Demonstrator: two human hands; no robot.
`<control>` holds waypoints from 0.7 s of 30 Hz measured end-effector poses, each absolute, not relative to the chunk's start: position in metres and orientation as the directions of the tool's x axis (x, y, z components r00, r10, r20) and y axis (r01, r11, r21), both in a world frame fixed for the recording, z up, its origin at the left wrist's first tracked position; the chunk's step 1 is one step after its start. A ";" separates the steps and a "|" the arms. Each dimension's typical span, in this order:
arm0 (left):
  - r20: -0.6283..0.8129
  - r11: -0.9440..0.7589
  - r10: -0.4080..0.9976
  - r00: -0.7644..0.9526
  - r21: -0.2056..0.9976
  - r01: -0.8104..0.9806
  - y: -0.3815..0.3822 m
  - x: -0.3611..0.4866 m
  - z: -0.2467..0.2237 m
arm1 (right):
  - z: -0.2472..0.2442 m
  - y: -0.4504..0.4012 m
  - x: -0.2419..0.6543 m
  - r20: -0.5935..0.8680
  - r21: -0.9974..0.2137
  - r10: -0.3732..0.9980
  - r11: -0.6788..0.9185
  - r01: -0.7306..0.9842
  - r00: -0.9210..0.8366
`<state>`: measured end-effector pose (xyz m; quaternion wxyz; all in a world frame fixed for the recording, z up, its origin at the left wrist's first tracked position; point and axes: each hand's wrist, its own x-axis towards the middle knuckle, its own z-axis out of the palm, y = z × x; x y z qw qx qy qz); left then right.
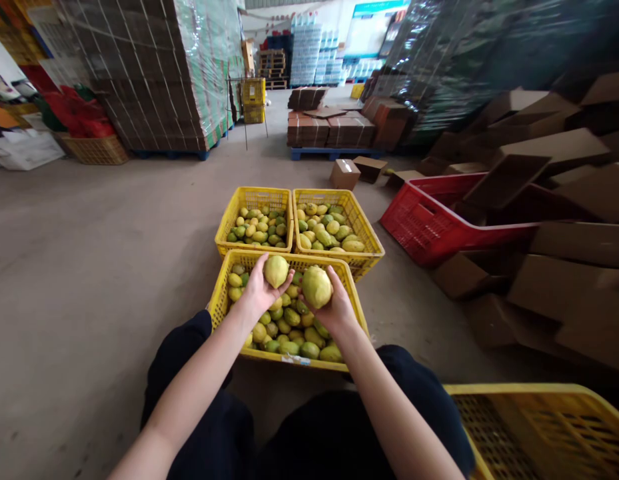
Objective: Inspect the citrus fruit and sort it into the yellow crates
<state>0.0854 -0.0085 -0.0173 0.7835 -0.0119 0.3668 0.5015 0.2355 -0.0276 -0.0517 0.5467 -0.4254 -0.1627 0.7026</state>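
Note:
My left hand (259, 288) is closed around a yellow-green lemon (276, 271) with a pointed tip, fingers curled under it. A second, larger lemon (317, 287) rests in my right hand (338, 308), thumb along its side. Both hands are above the near yellow crate (356, 327), between my knees. Many green and yellow lemons (289, 332) fill that crate, partly hidden by my hands and forearms. Just beyond it, two more yellow crates stand side by side, the left crate (222, 230) and the right crate (374, 247), each with similar fruit inside.
A red crate (414, 223) with cardboard stands at the right, beside a heap of open cardboard boxes (569, 293). At lower right is another yellow crate (514, 393). Farther off are a blue pallet (334, 153) with stacked cardboard, and a wrapped stack (139, 73) at left.

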 end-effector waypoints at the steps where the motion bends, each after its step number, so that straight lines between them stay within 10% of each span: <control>1: -0.584 0.494 0.779 0.228 0.348 -0.796 -0.009 0.085 -0.017 | -0.049 -0.029 0.236 -0.412 -0.694 0.908 -0.367 -0.619 -0.077; 21: -0.572 0.447 0.803 0.168 0.390 -0.805 -0.011 0.083 -0.019 | -0.032 -0.035 0.235 -0.618 -0.440 0.784 -0.412 -0.798 -0.064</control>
